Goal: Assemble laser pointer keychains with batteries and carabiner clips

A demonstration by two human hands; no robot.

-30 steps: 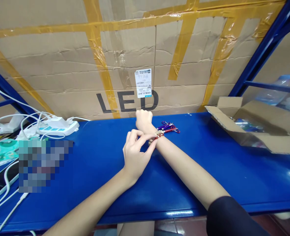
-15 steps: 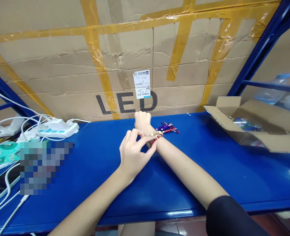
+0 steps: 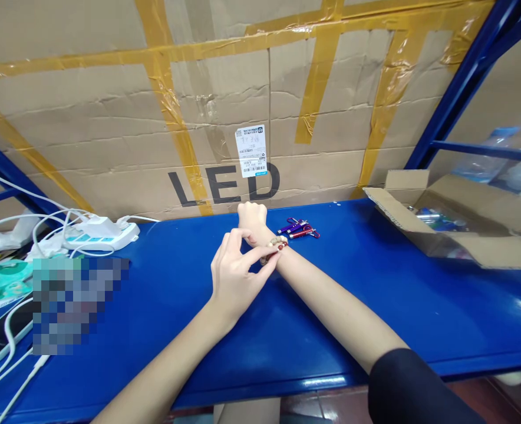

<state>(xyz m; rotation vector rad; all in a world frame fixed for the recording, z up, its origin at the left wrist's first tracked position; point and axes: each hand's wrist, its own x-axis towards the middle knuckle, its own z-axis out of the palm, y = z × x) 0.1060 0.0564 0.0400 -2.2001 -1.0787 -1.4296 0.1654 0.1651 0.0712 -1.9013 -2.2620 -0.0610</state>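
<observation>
A beaded bracelet (image 3: 279, 242) with pale and dark red beads circles my right wrist. My left hand (image 3: 236, 277) reaches across to it, with thumb and index finger pinched on the beads at the wrist. My right hand (image 3: 252, 217) is closed in a fist, back of the hand up, near the far edge of the blue table (image 3: 340, 306); its fingertips are hidden. Just right of the wrist lie slim metallic pen-like tubes with small clips: purple ones (image 3: 290, 226) and a red one (image 3: 302, 232).
Behind the table stands a large taped cardboard box (image 3: 110, 129) marked LED. An open carton (image 3: 419, 229) with small shiny items sits at right. At left are a white power strip (image 3: 105, 237), tangled cables and a phone (image 3: 4, 330). Blue metal posts (image 3: 459, 88) rise at both sides.
The view has shifted slightly. My left finger and thumb have come closer together on the bracelet's red beads. My right fist stays in place.
</observation>
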